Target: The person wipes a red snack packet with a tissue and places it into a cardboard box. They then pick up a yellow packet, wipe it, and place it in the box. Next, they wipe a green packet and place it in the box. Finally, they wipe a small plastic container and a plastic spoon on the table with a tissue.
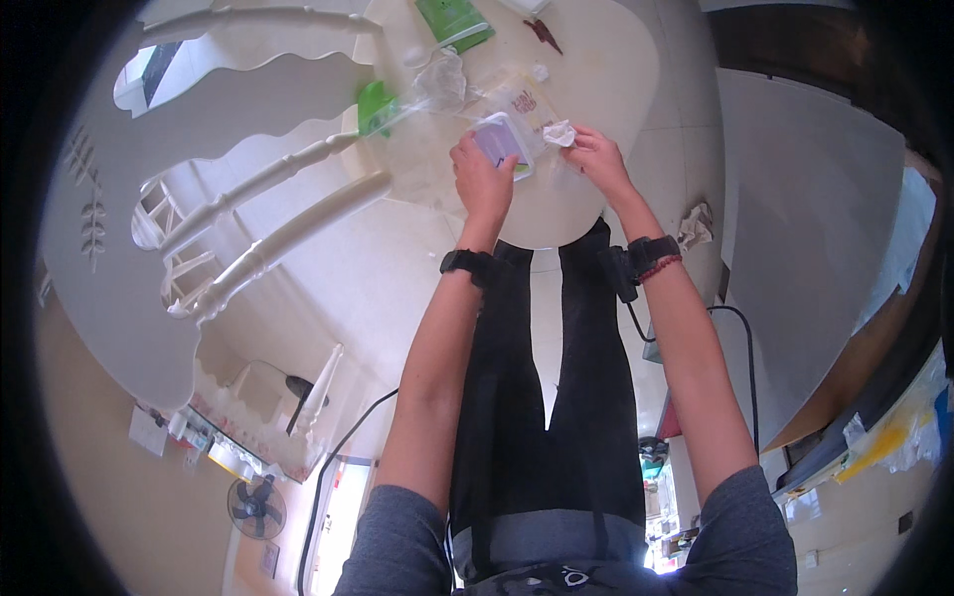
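Observation:
My left hand (483, 179) grips a small rectangular plastic box (501, 141) with a purple top, its thumb lying across the near side. To its right, my right hand (598, 158) pinches a crumpled white tissue (559, 134) between thumb and fingers, close to the box's right edge. Both hands are over a cream table (611, 67). Just beyond the box lies a clear plastic bag (518, 97) that bears printing. A crumpled translucent bag (441, 80) rests to the left of that one. The underside of the box is hidden.
Farther back are a green packet (455, 22), a dark red-brown object (542, 34) and a small wad of tissue (540, 72). A bright green plastic piece (375, 108) sits at the table's left. White chairs (276, 283) stand left; crumpled paper (696, 226) lies on the floor at right.

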The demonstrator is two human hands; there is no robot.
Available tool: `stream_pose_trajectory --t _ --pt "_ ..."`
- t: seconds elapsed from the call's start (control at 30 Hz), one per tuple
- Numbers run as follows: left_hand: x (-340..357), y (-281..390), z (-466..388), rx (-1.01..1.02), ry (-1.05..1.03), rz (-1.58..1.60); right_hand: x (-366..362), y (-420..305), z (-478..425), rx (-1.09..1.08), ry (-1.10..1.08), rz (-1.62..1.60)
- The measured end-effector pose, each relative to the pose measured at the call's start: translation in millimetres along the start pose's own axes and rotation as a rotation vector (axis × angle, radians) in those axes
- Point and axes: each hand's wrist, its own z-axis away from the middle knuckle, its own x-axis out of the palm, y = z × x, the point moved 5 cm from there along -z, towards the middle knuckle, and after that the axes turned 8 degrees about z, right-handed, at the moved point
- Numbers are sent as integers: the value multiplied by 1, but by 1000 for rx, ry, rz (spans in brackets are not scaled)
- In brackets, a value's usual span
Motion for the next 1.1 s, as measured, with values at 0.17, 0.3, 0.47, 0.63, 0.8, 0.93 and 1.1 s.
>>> stream_pose_trajectory --t 0.17,0.3,0.47,0.63,0.8,0.93,1.1 --pt "14 -3 -4 -100 -31 86 12 6 -10 161 -93 94" --pt "13 -4 -6 -136 -17 71 12 -20 9 -67 129 324" --pt "5 10 -10 -281 -187 587 16 -63 53 -322 176 513" --pt "-6 19 -7 -244 -352 716 27 -94 89 -470 265 737" --pt "-21 22 2 -318 -577 888 28 -105 108 -413 120 577" --pt "-27 4 5 -381 -607 1069 16 -106 114 -378 74 368" --pt "-49 -2 9 -322 -626 1196 -19 -80 111 -72 96 30"
